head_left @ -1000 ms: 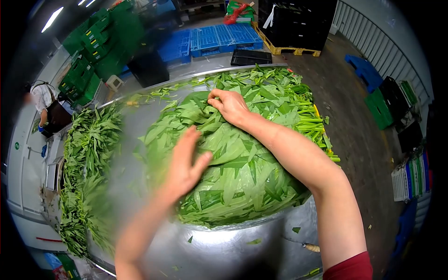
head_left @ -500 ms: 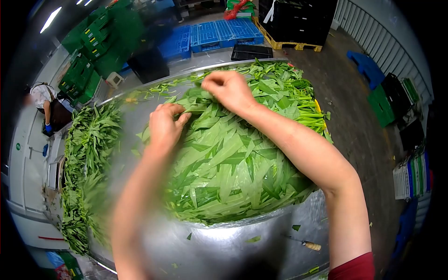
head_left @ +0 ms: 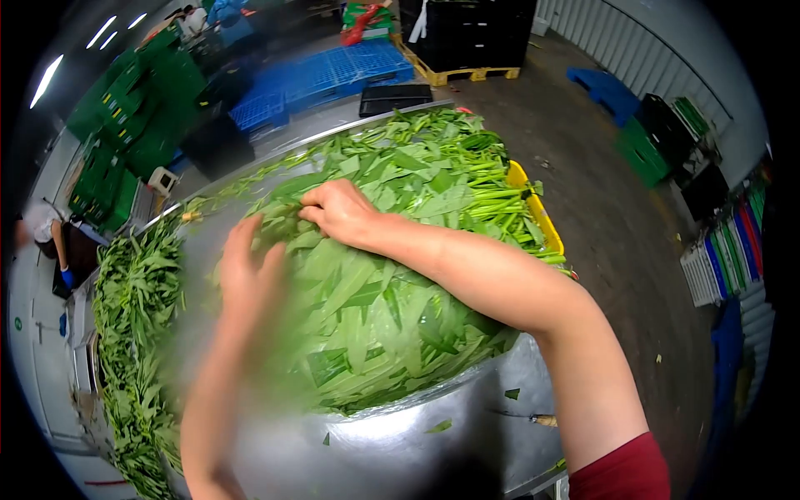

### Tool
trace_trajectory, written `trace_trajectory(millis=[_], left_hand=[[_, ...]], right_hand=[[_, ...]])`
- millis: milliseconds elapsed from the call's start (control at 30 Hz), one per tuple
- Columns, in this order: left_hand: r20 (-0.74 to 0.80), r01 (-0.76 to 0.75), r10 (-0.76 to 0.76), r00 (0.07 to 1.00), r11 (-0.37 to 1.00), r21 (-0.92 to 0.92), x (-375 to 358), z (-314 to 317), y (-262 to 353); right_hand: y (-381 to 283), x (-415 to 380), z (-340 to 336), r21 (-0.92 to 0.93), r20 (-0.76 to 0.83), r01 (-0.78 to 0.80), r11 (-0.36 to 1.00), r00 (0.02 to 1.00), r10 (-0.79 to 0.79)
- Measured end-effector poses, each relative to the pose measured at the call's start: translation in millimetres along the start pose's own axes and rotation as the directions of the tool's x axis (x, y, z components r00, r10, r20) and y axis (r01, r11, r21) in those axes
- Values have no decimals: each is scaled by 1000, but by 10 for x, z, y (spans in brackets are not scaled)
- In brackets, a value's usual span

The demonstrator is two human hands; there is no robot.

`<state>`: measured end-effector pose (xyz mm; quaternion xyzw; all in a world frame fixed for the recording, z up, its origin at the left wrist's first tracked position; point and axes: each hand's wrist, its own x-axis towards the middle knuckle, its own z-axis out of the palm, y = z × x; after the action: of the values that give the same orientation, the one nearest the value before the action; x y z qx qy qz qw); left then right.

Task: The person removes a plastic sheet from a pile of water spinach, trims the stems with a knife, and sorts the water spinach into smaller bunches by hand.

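Observation:
A big heap of long, pointed leafy greens (head_left: 358,312) lies on the metal table (head_left: 367,454), with clear plastic along its near edge. Over the heap's far left part, my right hand (head_left: 343,215) has its fingers curled together on some leafy greens. My left hand (head_left: 248,271) is just left of it, beside the heap, thumb and fingers apart and somewhat blurred. No held thing shows in it. Cut stems (head_left: 500,204) point right, at the heap's right side.
More leafy greens (head_left: 137,317) line the table's left edge. A wooden-handled tool (head_left: 543,420) lies near the front right, partly behind my forearm. A yellow crate (head_left: 537,208) borders the right side. Beyond are blue pallets (head_left: 333,71) and a person (head_left: 50,229) at far left.
The view has turned and shifted, so the surroundings sit further left. My right hand has come down and nearer over the leaves. My left hand's fingers have spread apart.

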<state>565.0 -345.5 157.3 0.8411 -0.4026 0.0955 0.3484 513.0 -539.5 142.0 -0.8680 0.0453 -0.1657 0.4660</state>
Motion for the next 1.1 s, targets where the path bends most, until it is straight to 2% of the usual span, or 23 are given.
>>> trace_trajectory(millis=[33, 133, 167, 300, 400, 433, 467, 500, 533, 567, 600, 633, 667, 700, 733, 767, 800, 833, 867, 900, 967, 1000, 1100], left_hand=[[20, 5, -5, 1000, 1000, 3, -65, 3, -4], [134, 117, -118, 984, 993, 12, -209, -69, 125], [168, 171, -165, 972, 985, -26, -246, -77, 172], [151, 122, -125, 981, 992, 32, -309, -57, 155], [143, 193, -194, 971, 981, 18, -324, -137, 331], [174, 266, -269, 947, 963, 36, -311, -203, 393], [137, 106, -111, 984, 994, 41, -364, -206, 99], [141, 118, -115, 983, 993, -14, -379, -246, 107], [145, 131, -120, 982, 989, -68, -381, -289, 137], [158, 114, -116, 981, 993, 23, -365, -322, 108], [148, 70, -68, 987, 998, -7, -336, -325, 158], [135, 46, -45, 990, 999, -4, -287, -308, 254], [121, 21, -21, 992, 1000, 0, -223, -267, 367], [114, -8, 9, 993, 1000, -15, -146, -192, 444], [103, -37, 40, 994, 999, -29, -56, -90, 507], [94, -65, 69, 993, 997, -42, 34, 0, 593], [151, -71, 77, 986, 996, -45, 135, 69, 707], [206, -81, 94, 974, 994, -72, 229, 165, 784], [263, -86, 109, 959, 992, -96, 298, 268, 867], [332, 45, 12, 943, 985, -164, 314, 361, 1115], [410, 26, 34, 911, 990, -139, 344, 583, 1284], [482, 65, 48, 875, 974, -216, 284, 674, 1445], [529, -371, 269, 805, 924, 94, -54, 997, 1587]], right_hand=[[53, 58, 0, 25, -10, 21, 999, 1000, -21], [23, 47, -29, 275, -40, -189, 942, 977, 208], [48, 66, -34, 289, -36, -210, 934, 973, 230], [25, 93, -49, 288, -124, -170, 942, 969, 213], [-115, 52, -355, 531, -56, -165, 831, 972, 229], [-133, 16, -587, 523, -96, -84, 848, 983, 156], [-142, -48, -897, 507, -135, -2, 862, 988, 82], [-193, -173, -1243, 424, -230, 29, 905, 970, 76], [-116, -273, -1586, 317, -368, 66, 946, 928, 58], [1, -422, -1925, 291, -499, 77, 954, 862, 83], [258, -542, -2234, 389, -599, 121, 913, 786, 151], [520, -674, -2474, 575, -647, 127, 808, 676, 354], [871, -918, -2773, 718, -418, -81, 692, 744, 521], [1012, -1128, -2826, 343, -416, -542, 767, 645, 641], [1158, -1341, -2832, -122, -484, -837, 533, 519, 705], [1434, -1573, -2839, -511, -497, -744, 430, 664, 558], [1628, -1730, -2827, -807, -425, -546, 224, 801, 422], [1519, -1728, -2789, -607, -398, -660, 443, 735, 549], [1415, -1680, -2744, -336, -318, -735, 589, 677, 664], [1385, -1623, -2699, -156, -203, -618, 770, 783, 588], [1259, -1480, -2562, -171, -139, -294, 940, 952, 273], [1195, -1403, -2480, -107, -70, -197, 975, 979, 190], [1042, -1351, -2263, -283, 52, -151, 947, 984, 172]])
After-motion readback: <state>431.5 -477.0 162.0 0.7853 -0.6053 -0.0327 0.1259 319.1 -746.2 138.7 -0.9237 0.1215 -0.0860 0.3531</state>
